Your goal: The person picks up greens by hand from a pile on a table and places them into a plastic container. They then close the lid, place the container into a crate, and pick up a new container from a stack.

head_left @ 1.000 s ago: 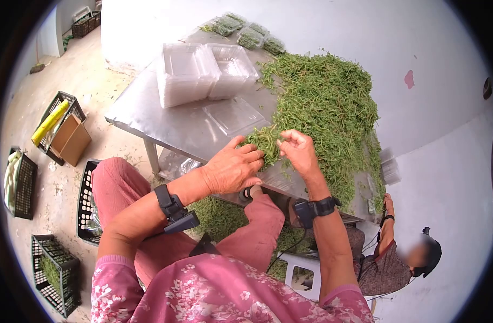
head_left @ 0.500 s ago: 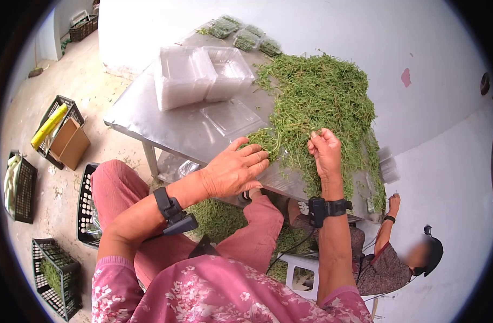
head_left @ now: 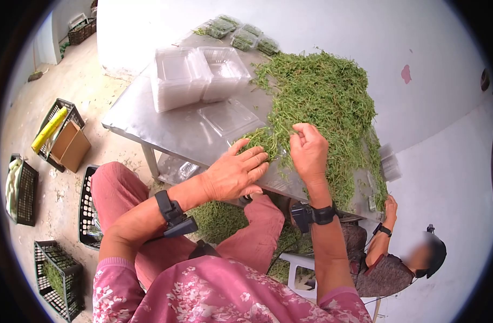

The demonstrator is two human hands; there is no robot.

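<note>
Just beyond the right hand (head_left: 310, 153), curled around what I cannot tell, the heap of greens (head_left: 327, 91) stretches lengthwise away; the left hand (head_left: 233, 172), farther from it, rests loosely spread against a small clump (head_left: 264, 140).

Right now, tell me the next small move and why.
Perhaps draw the right hand toward the left hand, since the right is at the edge of the large pile while the left is at a small bunch of greens.
</note>
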